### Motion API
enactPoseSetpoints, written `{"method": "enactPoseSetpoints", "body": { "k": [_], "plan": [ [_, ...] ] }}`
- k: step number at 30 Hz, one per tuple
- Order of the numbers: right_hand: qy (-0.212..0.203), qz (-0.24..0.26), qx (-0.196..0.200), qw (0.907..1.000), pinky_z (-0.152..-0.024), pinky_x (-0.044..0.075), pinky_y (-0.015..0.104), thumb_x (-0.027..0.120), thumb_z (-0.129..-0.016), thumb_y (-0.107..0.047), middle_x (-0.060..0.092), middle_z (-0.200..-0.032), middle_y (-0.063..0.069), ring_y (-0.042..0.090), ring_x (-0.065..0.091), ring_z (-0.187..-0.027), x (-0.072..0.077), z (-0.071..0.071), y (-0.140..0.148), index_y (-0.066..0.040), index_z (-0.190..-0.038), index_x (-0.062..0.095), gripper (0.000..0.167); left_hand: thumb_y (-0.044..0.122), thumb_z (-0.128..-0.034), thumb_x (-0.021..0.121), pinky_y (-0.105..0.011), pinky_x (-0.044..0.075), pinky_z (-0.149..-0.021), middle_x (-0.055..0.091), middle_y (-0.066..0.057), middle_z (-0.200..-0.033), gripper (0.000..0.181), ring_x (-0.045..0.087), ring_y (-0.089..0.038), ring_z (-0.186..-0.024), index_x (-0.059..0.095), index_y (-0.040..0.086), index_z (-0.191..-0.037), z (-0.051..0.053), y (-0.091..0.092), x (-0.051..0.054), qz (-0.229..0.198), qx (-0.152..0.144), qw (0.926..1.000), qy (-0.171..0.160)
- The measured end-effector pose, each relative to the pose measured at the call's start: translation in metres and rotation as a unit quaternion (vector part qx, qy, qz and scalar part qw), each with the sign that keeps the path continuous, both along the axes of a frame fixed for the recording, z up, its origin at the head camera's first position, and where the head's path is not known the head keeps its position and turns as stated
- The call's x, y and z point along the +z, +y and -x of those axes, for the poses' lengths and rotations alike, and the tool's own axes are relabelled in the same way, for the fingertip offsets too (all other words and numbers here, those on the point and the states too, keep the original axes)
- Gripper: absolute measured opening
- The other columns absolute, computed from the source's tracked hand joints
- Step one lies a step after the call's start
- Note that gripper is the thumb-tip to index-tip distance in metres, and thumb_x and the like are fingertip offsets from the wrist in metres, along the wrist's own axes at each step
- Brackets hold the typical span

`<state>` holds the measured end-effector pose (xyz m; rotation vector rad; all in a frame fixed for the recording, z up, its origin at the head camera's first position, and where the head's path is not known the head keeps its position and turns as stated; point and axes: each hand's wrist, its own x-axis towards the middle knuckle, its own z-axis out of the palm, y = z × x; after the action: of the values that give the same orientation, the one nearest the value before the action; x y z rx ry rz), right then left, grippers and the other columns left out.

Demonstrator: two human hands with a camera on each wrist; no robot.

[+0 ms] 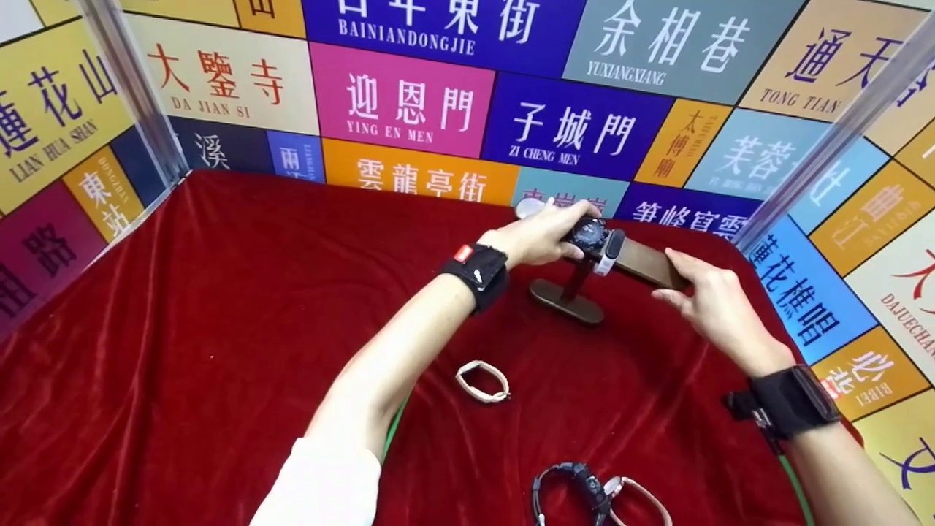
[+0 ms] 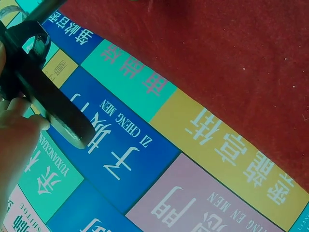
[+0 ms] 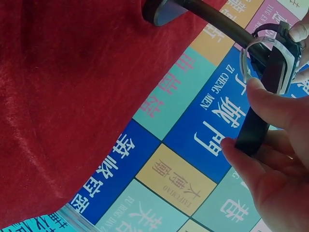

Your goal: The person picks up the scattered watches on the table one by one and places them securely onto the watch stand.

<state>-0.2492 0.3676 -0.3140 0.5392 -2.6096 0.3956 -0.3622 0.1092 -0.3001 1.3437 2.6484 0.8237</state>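
A dark brown T-shaped watch stand has a flat oval base on red cloth and a crossbar. A black watch circles the bar near the middle. My left hand pinches this watch with thumb and fingers; in the left wrist view the hand is partly cut off. Just right of it, a second watch with a pale band and dark face also sits round the bar. My right hand grips the bar's right end between thumb and fingers, seen closer in the right wrist view on the bar.
A cream-banded watch lies on the red cloth in front of the stand. Nearer me are a black watch and a slim pale-banded watch, touching or close. Colourful sign-printed panels rise behind and at both sides.
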Motion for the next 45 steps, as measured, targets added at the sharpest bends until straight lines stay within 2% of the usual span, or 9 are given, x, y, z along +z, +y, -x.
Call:
{"method": "enactPoseSetpoints", "body": {
  "k": [11, 14, 17, 21, 26, 31, 35, 39, 45],
  "plan": [
    [0.007, 0.009, 0.000, 0.9999, -0.096, 0.050, 0.061, 0.083, -0.078, -0.003, 0.060, -0.131, 0.034, 0.052, 0.059, -0.118, 0.001, 0.003, -0.007, 0.011, -0.134, 0.057, 0.063, 0.017, -0.0994, 0.060, -0.046, 0.003, -0.130, 0.043, -0.007, -0.157, 0.056, 0.036, -0.021, -0.149, 0.035, 0.012, -0.150, -0.002, -0.007, 0.003, 0.001, 0.004, 0.9999, 0.012],
    [0.003, 0.012, -0.002, 0.9999, -0.096, 0.049, 0.061, 0.082, -0.079, -0.003, 0.059, -0.132, 0.034, 0.053, 0.058, -0.119, 0.002, 0.003, -0.008, 0.011, -0.135, 0.056, 0.064, 0.017, -0.1005, 0.058, -0.045, 0.001, -0.130, 0.034, -0.008, -0.163, 0.057, 0.025, -0.021, -0.154, 0.033, 0.013, -0.151, -0.002, -0.008, 0.002, 0.003, 0.003, 0.9999, 0.013],
    [-0.002, 0.017, -0.008, 0.9998, -0.097, 0.049, 0.061, 0.082, -0.079, -0.003, 0.058, -0.134, 0.034, 0.053, 0.057, -0.120, 0.001, 0.002, -0.009, 0.010, -0.136, 0.055, 0.064, 0.020, -0.1022, 0.055, -0.045, 0.000, -0.130, 0.017, -0.008, -0.169, 0.061, 0.012, -0.023, -0.158, 0.027, 0.015, -0.156, -0.003, -0.010, 0.003, 0.020, -0.003, 0.9998, 0.010],
    [-0.011, 0.022, -0.018, 0.9995, -0.098, 0.048, 0.062, 0.082, -0.080, -0.004, 0.056, -0.137, 0.033, 0.053, 0.056, -0.122, 0.000, 0.000, -0.008, 0.008, -0.138, 0.054, 0.065, 0.025, -0.1040, 0.051, -0.042, -0.003, -0.130, -0.003, -0.005, -0.171, 0.070, -0.003, -0.021, -0.158, 0.013, 0.020, -0.162, -0.006, -0.014, 0.007, 0.031, -0.009, 0.9994, -0.013],
    [-0.024, 0.032, -0.025, 0.9989, -0.099, 0.047, 0.063, 0.081, -0.082, -0.007, 0.053, -0.141, 0.032, 0.053, 0.053, -0.126, -0.001, -0.003, -0.004, 0.006, -0.141, 0.051, 0.068, 0.030, -0.1050, 0.049, -0.042, -0.005, -0.130, -0.008, -0.002, -0.170, 0.073, -0.008, -0.019, -0.158, 0.005, 0.022, -0.163, -0.014, -0.022, 0.016, 0.007, 0.000, 0.9998, -0.019],
    [-0.066, 0.036, -0.042, 0.9963, -0.104, 0.043, 0.063, 0.080, -0.085, -0.020, 0.045, -0.150, 0.029, 0.050, 0.046, -0.134, 0.002, -0.008, 0.001, 0.002, -0.149, 0.042, 0.077, 0.032, -0.1075, 0.041, -0.045, -0.003, -0.130, -0.007, 0.000, -0.170, 0.067, -0.009, -0.017, -0.157, 0.005, 0.023, -0.163, -0.033, -0.035, 0.027, -0.050, 0.018, 0.9979, -0.037],
    [-0.104, 0.044, -0.047, 0.9925, -0.114, 0.032, 0.065, 0.076, -0.089, -0.032, 0.029, -0.161, 0.025, 0.048, 0.032, -0.146, 0.007, -0.016, 0.001, -0.002, -0.156, 0.028, 0.088, 0.031, -0.1080, 0.040, -0.049, 0.003, -0.129, 0.000, -0.002, -0.171, 0.061, -0.006, -0.019, -0.158, 0.014, 0.020, -0.162, -0.053, -0.053, 0.036, -0.104, 0.030, 0.9935, -0.035],
    [-0.092, 0.062, -0.032, 0.9933, -0.117, 0.024, 0.067, 0.076, -0.089, -0.032, 0.025, -0.164, 0.023, 0.048, 0.026, -0.149, 0.014, -0.029, -0.006, -0.003, -0.158, 0.026, 0.090, 0.030, -0.1068, 0.045, -0.050, 0.007, -0.130, 0.011, -0.005, -0.170, 0.059, 0.002, -0.022, -0.159, 0.024, 0.016, -0.160, -0.074, -0.074, 0.043, -0.130, 0.031, 0.9910, 0.001],
    [-0.054, 0.068, 0.003, 0.9962, -0.116, 0.026, 0.069, 0.080, -0.086, -0.028, 0.031, -0.164, 0.015, 0.045, 0.030, -0.148, 0.020, -0.055, -0.027, -0.010, -0.157, 0.034, 0.086, 0.032, -0.1048, 0.050, -0.042, 0.007, -0.131, 0.019, -0.005, -0.168, 0.059, 0.005, -0.024, -0.159, 0.030, 0.016, -0.158, -0.106, -0.103, 0.049, -0.132, 0.038, 0.9897, 0.040]
  ]
}}
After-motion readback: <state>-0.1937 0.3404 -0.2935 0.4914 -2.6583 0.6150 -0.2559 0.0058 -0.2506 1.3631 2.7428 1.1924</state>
